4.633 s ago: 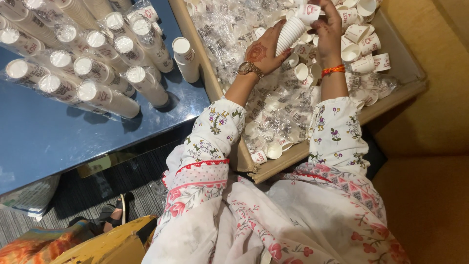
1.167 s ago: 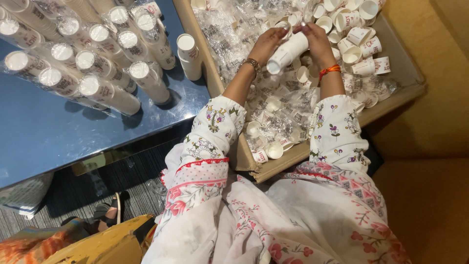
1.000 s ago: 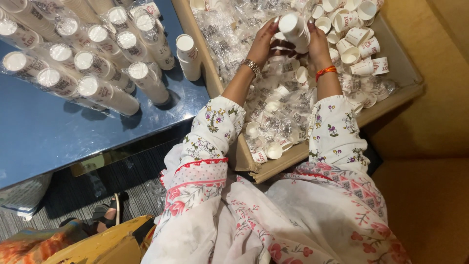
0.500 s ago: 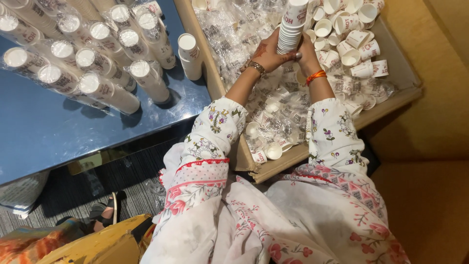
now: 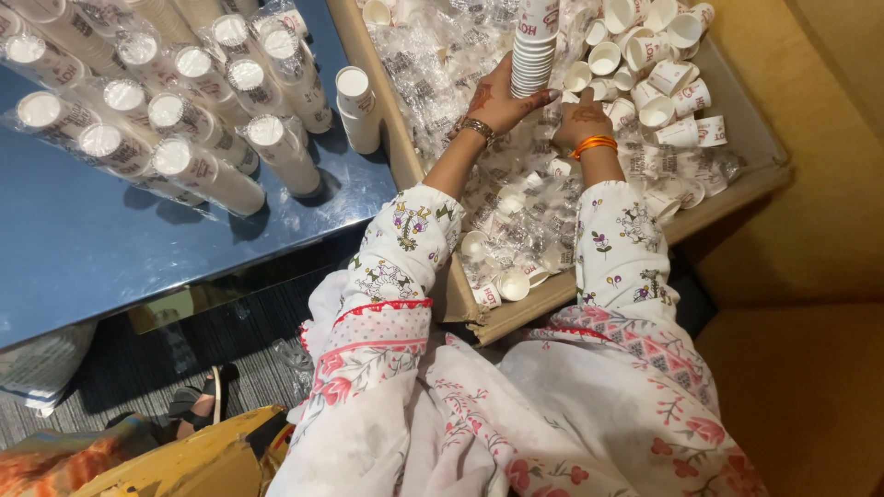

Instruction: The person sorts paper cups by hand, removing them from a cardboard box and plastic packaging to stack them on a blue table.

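A tall stack of white paper cups (image 5: 534,46) stands upright in a cardboard box (image 5: 737,175). My left hand (image 5: 497,97) wraps around the base of the stack from the left. My right hand (image 5: 582,118), with an orange bangle on the wrist, rests just right of the stack's base; its fingers are hidden behind the stack, so its hold is unclear. Loose white cups (image 5: 668,78) and clear plastic wrappers (image 5: 516,212) lie all around both hands inside the box.
On the blue table (image 5: 110,248) to the left lie several wrapped cup stacks (image 5: 193,156), and one short stack (image 5: 357,109) stands near the box edge. Yellow upholstery (image 5: 810,276) lies right of the box. A sandalled foot (image 5: 198,405) shows at lower left.
The cup stack was held tilted and lying across the box. It has turned upright and now stands on the box contents, with both hands lowered to its base.
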